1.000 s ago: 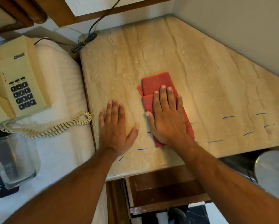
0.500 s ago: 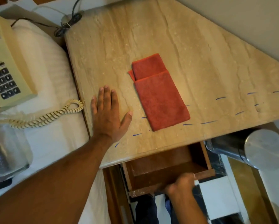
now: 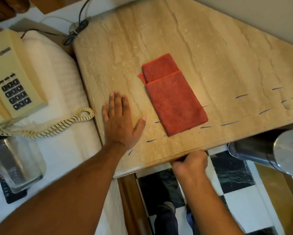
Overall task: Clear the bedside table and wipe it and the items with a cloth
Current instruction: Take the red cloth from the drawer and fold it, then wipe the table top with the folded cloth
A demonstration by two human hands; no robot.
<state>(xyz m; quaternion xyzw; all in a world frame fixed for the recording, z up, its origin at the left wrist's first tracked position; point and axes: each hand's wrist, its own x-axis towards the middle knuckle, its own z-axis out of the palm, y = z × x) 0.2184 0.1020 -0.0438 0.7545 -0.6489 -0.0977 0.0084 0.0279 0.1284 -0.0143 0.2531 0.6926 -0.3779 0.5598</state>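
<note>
The bedside table has a beige marble top with blue pen dashes near its front edge. A folded red cloth lies flat in the middle of it, with no hand touching it. My left hand rests flat on the top, fingers spread, just left of the cloth. My right hand is curled at the table's front edge, its fingers tucked under the top. The drawer it grips there is hidden beneath the top.
On the white bed to the left lie a cream telephone with its coiled cord and an empty glass standing on a black remote. A steel bin stands at the table's right front. A black cable hangs at the back corner.
My right hand left the cloth, dropped to the open drawer and pushed it in under the top. The cloth and my left hand stayed where they were.
</note>
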